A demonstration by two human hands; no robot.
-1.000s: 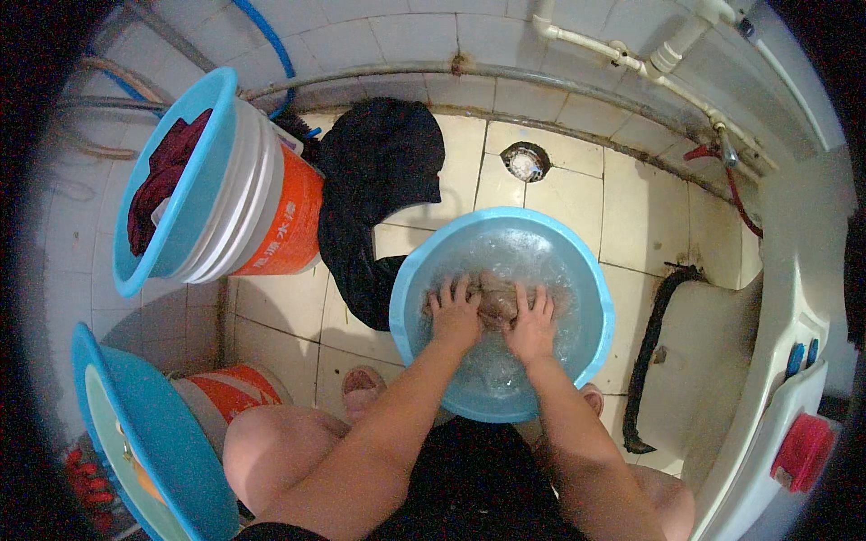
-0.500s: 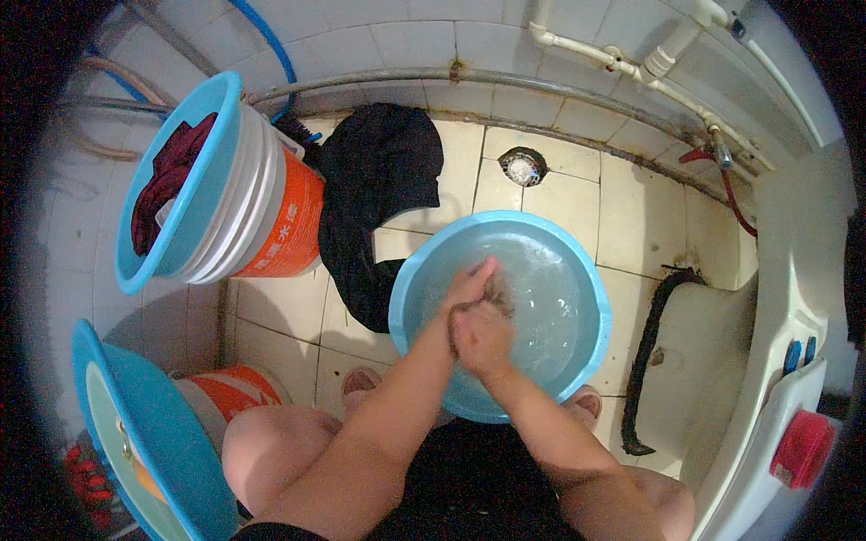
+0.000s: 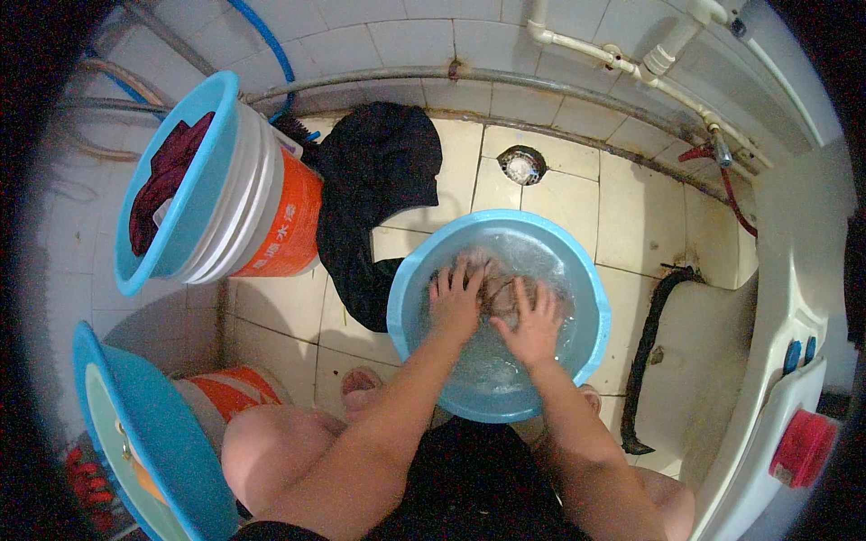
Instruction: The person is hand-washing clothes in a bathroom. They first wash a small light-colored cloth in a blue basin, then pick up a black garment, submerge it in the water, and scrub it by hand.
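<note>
A light blue basin of cloudy, rippling water stands on the tiled floor in front of me. In it lies a wet brownish cloth, mostly under the water, so its kind is hard to make out. On the cloth's left side my left hand rests with fingers spread. My right hand is likewise open, its spread fingers over the cloth's right side. Both hands are at the water's surface and hold nothing in a closed grip.
Dark clothing lies on the floor beyond the basin's left. A blue basin with maroon cloth sits on a white-and-orange bucket. Another blue basin is at lower left. A floor drain lies behind; a white fixture stands right.
My hands, clasped together around something a moment ago, have come apart and opened over the water. The right hand has moved right, and the cloth now lies spread in the basin.
</note>
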